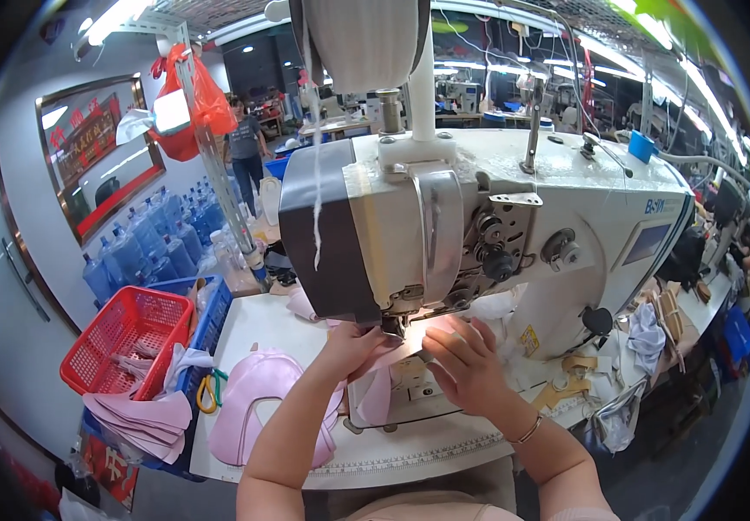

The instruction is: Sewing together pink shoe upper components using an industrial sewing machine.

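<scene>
A white industrial sewing machine (514,226) stands in front of me, its lamp lighting the area beneath the needle. Under it lies a pale pink cut piece (399,353) of shoe-upper-like material, with a pink flap (376,398) hanging below. My left hand (353,349) grips the piece's left side close to the presser foot, fingers closed. My right hand (466,360) rests on the right side with fingers stretched out flat; its fingertips are bright in the lamp's glare. On the table to the left lies a stack of curved pink pieces (257,395).
Left of the table, a red basket (123,334) sits on a blue crate (210,317), with fanned pink pieces (145,424) at its front. Yellow-green-handled scissors (211,391) lie at the table's left edge. Fabric scraps (570,378) lie on the right. A person (245,148) stands far behind.
</scene>
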`<act>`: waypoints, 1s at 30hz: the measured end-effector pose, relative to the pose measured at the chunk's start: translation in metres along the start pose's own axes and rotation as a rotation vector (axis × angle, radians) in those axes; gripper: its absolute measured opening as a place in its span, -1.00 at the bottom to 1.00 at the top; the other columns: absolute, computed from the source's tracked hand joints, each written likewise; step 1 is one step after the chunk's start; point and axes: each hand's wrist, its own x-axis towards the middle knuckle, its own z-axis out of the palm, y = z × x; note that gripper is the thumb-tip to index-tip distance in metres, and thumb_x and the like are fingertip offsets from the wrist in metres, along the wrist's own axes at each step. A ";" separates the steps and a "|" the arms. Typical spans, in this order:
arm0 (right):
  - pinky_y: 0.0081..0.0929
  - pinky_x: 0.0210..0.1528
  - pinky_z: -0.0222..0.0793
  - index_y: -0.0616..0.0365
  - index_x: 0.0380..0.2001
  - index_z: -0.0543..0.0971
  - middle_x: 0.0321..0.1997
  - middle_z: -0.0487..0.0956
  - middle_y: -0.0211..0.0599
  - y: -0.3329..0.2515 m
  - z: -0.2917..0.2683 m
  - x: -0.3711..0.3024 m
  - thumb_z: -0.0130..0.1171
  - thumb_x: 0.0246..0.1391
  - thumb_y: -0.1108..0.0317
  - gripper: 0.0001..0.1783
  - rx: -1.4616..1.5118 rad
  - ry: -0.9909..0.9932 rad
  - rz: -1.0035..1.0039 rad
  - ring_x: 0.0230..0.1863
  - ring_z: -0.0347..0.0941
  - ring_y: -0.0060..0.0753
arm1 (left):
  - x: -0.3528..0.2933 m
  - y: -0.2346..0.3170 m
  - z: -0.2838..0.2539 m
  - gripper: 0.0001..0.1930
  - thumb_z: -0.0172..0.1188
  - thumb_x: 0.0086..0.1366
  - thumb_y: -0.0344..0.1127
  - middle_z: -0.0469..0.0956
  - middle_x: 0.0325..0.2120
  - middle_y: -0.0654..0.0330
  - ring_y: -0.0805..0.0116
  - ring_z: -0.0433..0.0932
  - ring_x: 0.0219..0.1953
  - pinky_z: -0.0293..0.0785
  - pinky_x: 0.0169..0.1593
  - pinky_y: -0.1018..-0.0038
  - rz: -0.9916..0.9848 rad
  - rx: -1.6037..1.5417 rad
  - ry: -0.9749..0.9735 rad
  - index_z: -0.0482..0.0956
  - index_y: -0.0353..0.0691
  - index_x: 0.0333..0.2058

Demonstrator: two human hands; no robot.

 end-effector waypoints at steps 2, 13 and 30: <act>-0.21 0.21 -0.11 0.04 -0.13 0.45 -0.03 0.43 -0.41 0.004 0.007 0.000 0.16 -0.15 0.35 -0.59 -0.034 -0.002 0.013 0.07 0.28 -0.27 | -0.006 0.008 0.008 -0.79 0.02 0.21 -0.40 0.55 -0.35 0.16 0.49 0.51 -0.35 0.40 -0.26 0.63 -0.050 0.034 0.051 0.53 -0.37 -0.23; -0.21 0.15 0.00 0.05 -0.16 0.46 -0.03 0.42 -0.34 0.009 0.004 0.000 0.18 -0.14 0.36 -0.63 0.108 0.024 0.092 0.03 0.29 -0.22 | -0.025 -0.012 0.015 -0.79 0.04 0.20 -0.28 0.51 -0.49 0.30 0.59 0.43 -0.46 0.35 -0.37 0.66 -0.004 -0.131 0.081 0.54 -0.30 -0.30; -0.73 -0.42 0.27 0.32 -0.41 0.53 -0.52 0.49 -0.54 -0.018 0.014 -0.022 0.11 0.06 0.37 -0.81 1.208 -0.306 0.800 -0.45 0.31 -0.79 | -0.029 -0.015 0.033 -0.87 0.02 0.20 -0.34 0.45 -0.55 0.33 0.62 0.39 -0.57 0.32 -0.48 0.67 0.083 -0.274 0.142 0.47 -0.27 -0.35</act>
